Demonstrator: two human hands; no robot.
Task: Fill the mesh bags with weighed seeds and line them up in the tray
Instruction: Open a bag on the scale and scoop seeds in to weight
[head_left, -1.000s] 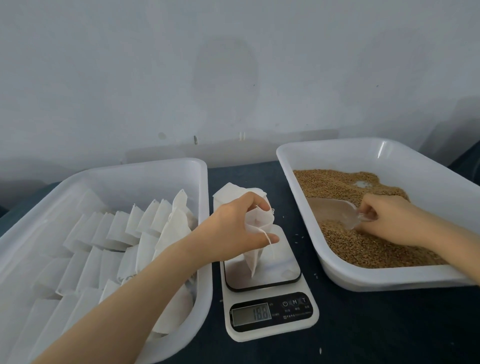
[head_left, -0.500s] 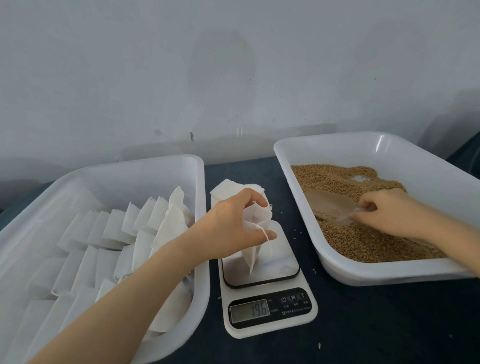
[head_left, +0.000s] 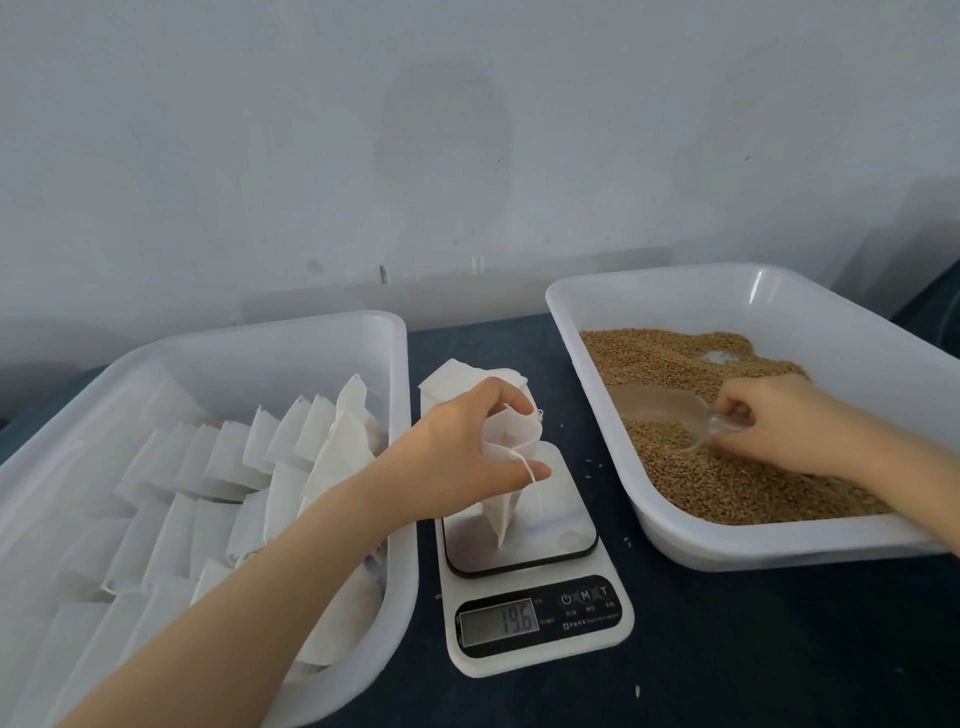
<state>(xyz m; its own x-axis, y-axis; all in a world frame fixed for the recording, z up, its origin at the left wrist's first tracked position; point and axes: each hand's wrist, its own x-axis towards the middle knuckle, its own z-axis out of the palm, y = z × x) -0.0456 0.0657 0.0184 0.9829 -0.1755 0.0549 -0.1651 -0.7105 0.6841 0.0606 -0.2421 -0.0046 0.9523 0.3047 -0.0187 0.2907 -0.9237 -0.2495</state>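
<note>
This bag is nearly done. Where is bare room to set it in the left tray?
Only a strip along the left tray's far wall, behind the bag rows; its middle and near end are packed.

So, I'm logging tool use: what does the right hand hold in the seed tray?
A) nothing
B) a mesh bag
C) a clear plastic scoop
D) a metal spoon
C: the right hand grips the handle of a clear scoop resting on the seeds.

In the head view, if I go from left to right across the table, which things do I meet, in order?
Tray of filled bags → left hand gripping a mesh bag → scale → seed tray → scoop → right hand.
</note>
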